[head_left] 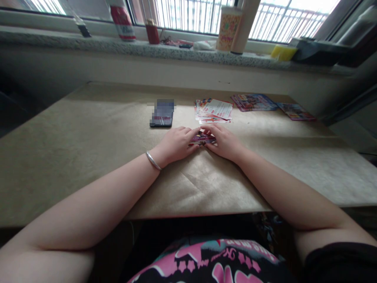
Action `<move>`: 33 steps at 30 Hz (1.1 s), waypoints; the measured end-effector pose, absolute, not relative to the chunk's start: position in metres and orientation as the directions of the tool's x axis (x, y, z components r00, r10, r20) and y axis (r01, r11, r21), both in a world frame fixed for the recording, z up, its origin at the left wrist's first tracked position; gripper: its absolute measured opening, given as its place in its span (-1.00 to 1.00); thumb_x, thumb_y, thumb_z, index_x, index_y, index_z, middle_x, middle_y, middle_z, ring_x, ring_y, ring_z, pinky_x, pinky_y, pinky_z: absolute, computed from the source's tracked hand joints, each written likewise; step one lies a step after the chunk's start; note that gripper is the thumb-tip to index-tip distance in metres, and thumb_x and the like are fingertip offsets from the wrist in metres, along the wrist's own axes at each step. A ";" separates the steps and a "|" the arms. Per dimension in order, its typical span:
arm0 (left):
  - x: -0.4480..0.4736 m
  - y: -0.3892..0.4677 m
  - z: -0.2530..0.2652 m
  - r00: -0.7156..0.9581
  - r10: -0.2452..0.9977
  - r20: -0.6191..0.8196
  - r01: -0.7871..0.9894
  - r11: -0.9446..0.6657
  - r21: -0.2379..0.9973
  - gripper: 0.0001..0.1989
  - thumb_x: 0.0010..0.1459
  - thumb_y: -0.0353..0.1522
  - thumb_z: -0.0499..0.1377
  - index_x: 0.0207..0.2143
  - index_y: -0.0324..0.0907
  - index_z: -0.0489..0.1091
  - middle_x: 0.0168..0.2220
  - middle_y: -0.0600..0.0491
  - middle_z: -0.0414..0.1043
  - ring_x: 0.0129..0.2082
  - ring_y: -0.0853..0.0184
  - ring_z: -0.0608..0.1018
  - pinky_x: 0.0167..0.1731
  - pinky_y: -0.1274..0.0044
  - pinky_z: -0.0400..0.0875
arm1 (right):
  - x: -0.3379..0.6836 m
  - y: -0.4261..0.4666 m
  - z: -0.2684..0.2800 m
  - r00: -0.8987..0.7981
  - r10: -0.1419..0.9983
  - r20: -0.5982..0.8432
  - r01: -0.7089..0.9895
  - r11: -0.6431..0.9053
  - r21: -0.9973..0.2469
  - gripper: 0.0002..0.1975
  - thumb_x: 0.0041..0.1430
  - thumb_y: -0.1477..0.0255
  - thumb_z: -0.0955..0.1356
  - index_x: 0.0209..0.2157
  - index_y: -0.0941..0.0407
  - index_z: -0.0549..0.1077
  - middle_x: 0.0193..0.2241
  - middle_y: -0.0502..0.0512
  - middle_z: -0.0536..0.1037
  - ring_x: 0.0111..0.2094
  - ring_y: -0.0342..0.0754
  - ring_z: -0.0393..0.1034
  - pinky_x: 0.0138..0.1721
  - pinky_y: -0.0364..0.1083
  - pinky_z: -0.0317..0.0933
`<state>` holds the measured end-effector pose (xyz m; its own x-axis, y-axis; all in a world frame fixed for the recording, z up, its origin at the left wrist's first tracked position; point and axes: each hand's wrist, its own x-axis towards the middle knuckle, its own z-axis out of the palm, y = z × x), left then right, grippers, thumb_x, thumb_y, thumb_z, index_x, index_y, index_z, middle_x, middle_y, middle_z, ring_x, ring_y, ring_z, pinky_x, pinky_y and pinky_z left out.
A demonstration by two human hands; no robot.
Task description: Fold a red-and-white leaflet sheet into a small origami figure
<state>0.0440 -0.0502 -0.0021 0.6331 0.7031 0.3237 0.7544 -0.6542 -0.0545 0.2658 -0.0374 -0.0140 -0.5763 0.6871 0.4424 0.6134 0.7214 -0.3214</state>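
Between my two hands, low over the middle of the table, is a small stack of printed cards [202, 138], purple and pink where it shows. My left hand [180, 144], with a silver bangle at the wrist, grips its left end between thumb and fingers. At the other end my right hand [224, 142] holds it the same way, fingertips nearly meeting the left ones. Much of the stack is covered by the fingers. Just beyond the hands lies a loose pile of white and red cards [216, 109], fanned unevenly.
A dark phone [163, 114] lies left of the white pile. Colourful cards [255, 102] and a smaller pile [296, 111] lie at the back right of the table [88, 157]. On the windowsill stand a red can [123, 22], a paper cup [229, 29] and a yellow object [283, 52].
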 end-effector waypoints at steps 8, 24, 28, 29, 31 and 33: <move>0.043 -0.049 -0.005 0.592 0.694 0.411 0.731 -0.677 0.089 -0.60 0.21 -0.28 0.22 0.06 -0.22 0.33 -0.12 -0.05 0.56 -0.16 0.19 0.60 -0.21 0.47 0.43 | 0.264 -0.039 -0.017 -0.583 0.655 0.480 0.552 0.753 -0.358 -0.46 0.12 0.53 0.33 0.16 0.08 0.28 0.05 0.22 0.44 -0.02 0.05 0.42 0.01 0.02 0.33; 0.044 -0.050 -0.004 0.658 0.632 0.409 0.691 -0.723 0.006 -0.87 0.26 -0.30 0.17 -0.28 -0.18 0.41 -0.32 0.06 0.51 -0.39 0.33 0.52 -0.43 0.55 0.24 | 0.261 -0.047 -0.010 -0.604 0.638 0.478 0.563 0.766 -0.310 -0.95 0.21 0.44 0.30 -0.33 0.10 0.40 -0.35 0.05 0.48 -0.37 -0.11 0.33 -0.33 -0.13 0.16; 0.043 -0.049 -0.003 0.663 0.620 0.419 0.675 -0.738 0.024 -0.94 0.23 -0.38 0.18 -0.26 -0.18 0.43 -0.26 0.05 0.50 -0.34 0.33 0.52 -0.38 0.55 0.29 | 0.262 -0.045 -0.009 -0.668 0.558 0.492 0.584 0.803 -0.119 -0.90 0.22 0.46 0.28 -0.33 0.10 0.43 -0.31 0.10 0.51 -0.29 -0.05 0.33 -0.28 -0.09 0.14; 0.043 -0.049 -0.003 0.664 0.618 0.421 0.670 -0.742 0.033 -0.93 0.23 -0.39 0.17 -0.25 -0.18 0.44 -0.25 0.04 0.50 -0.32 0.33 0.52 -0.36 0.56 0.30 | 0.262 -0.044 -0.009 -0.684 0.546 0.483 0.593 0.803 -0.069 -0.89 0.23 0.46 0.27 -0.33 0.09 0.44 -0.30 0.11 0.51 -0.27 -0.03 0.33 -0.27 -0.08 0.14; 0.043 -0.049 -0.003 0.670 0.615 0.415 0.660 -0.750 0.046 -0.92 0.23 -0.40 0.16 -0.23 -0.18 0.44 -0.23 0.04 0.50 -0.30 0.33 0.52 -0.33 0.55 0.33 | 0.263 -0.043 -0.009 -0.716 0.536 0.447 0.607 0.794 0.020 -0.87 0.24 0.46 0.27 -0.32 0.09 0.45 -0.29 0.13 0.52 -0.23 0.00 0.32 -0.26 -0.07 0.12; 0.043 -0.049 -0.003 0.681 0.614 0.400 0.654 -0.755 0.047 -0.90 0.23 -0.39 0.15 -0.22 -0.18 0.45 -0.22 0.03 0.50 -0.28 0.32 0.52 -0.30 0.54 0.35 | 0.264 -0.042 -0.008 -0.739 0.543 0.398 0.619 0.781 0.085 -0.86 0.24 0.46 0.27 -0.32 0.09 0.47 -0.27 0.14 0.53 -0.20 0.02 0.31 -0.26 -0.06 0.11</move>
<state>0.0433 -0.0487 -0.0028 0.6806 0.6141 0.3995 0.6539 -0.7551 0.0467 0.2641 -0.0421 -0.0077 -0.7394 0.5429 0.3982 0.6189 0.7809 0.0845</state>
